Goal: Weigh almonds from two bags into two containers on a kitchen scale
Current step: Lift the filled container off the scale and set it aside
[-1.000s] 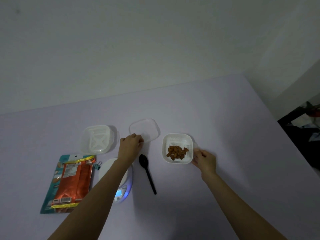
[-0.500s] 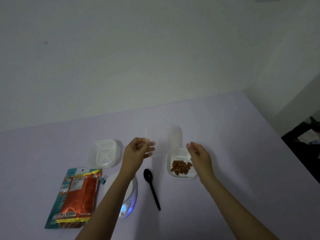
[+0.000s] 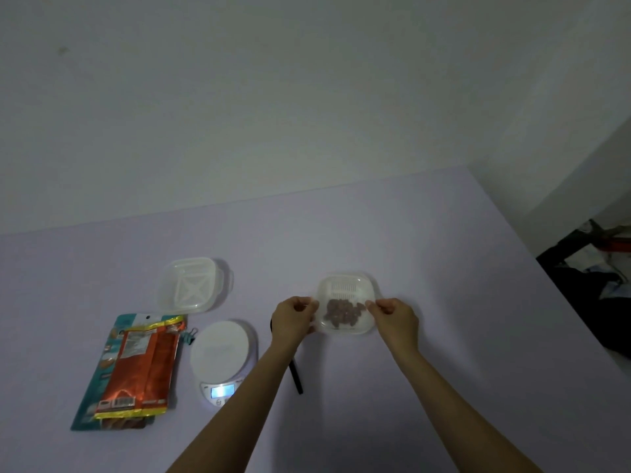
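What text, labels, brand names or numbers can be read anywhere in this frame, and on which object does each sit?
None can be read.
Orange bag: a pale label panel and a barcode-like strip near its bottom edge, print too small and blurred.
Teal bag beneath it: only edges show, no readable print.
Scale: the display glows blue, digits washed out; marks beside it are illegible.
Lidded container between the left hand and right hand, and the other container: no visible text.

Black spoon, binder clip, lilac table.

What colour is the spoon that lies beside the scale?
Black. In the head view the spoon shows partly, behind the left forearm.
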